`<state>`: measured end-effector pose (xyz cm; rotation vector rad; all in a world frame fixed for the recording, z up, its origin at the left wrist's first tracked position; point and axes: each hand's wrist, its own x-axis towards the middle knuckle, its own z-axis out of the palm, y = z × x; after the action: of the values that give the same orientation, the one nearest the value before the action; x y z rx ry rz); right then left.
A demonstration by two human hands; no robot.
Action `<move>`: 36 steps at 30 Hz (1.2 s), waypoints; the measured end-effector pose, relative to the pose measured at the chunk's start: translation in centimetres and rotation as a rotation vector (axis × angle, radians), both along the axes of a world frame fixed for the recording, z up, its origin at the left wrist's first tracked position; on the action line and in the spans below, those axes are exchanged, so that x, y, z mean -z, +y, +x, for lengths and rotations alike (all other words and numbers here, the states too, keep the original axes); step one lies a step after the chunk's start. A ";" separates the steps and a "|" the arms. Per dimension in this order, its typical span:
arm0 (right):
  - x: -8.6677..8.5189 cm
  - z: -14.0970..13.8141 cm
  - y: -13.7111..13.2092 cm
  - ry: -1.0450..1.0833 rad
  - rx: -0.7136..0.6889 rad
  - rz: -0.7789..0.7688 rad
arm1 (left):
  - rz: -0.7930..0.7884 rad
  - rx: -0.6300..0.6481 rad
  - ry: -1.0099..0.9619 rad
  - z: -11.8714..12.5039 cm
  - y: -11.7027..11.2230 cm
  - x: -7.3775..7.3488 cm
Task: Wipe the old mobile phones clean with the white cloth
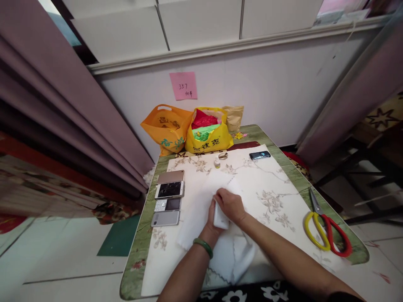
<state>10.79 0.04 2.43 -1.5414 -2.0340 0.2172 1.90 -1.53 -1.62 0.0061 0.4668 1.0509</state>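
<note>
A white phone (221, 219) with rounded corners lies in my left hand (211, 214), whose fingers wrap its side. My right hand (231, 204) bends over the phone's upper end with its fingers closed; whether a bit of cloth is pinched there is hidden. Beneath both hands a thin white cloth (195, 228) is spread, and another crumpled white cloth (234, 258) with a scalloped edge lies nearer to me. To the left, a column holds a gold phone (171, 177), a white phone with a cracked dark screen (170, 190), a keypad phone (168, 204) and a silver phone (165, 218).
Scissors (324, 230) with yellow and red handles lie at the right edge. A dark phone (260, 155), a small bottle (217, 162) and a ring-like item (223, 156) sit farther back. An orange bag (170, 126) and a stuffed yellow bag (209, 142) stand by the wall.
</note>
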 end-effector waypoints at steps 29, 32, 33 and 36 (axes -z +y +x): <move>2.2 19.9 -5.0 0.735 0.618 -0.307 | 0.095 0.076 -0.003 0.5 -0.2 -2.8; 0.9 19.5 -5.4 0.495 0.613 -0.245 | 0.106 0.085 -0.003 0.5 0.0 -2.8; 0.4 18.8 -5.4 0.501 0.600 -0.218 | 0.107 0.078 -0.003 0.5 0.1 -2.8; -1.5 15.1 -5.6 0.724 0.461 -0.203 | 0.091 0.051 -0.016 0.5 0.3 -2.7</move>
<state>25.90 -5.54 3.88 -1.6809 -1.0978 0.6966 2.36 -1.26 1.13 0.0897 0.4025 1.0209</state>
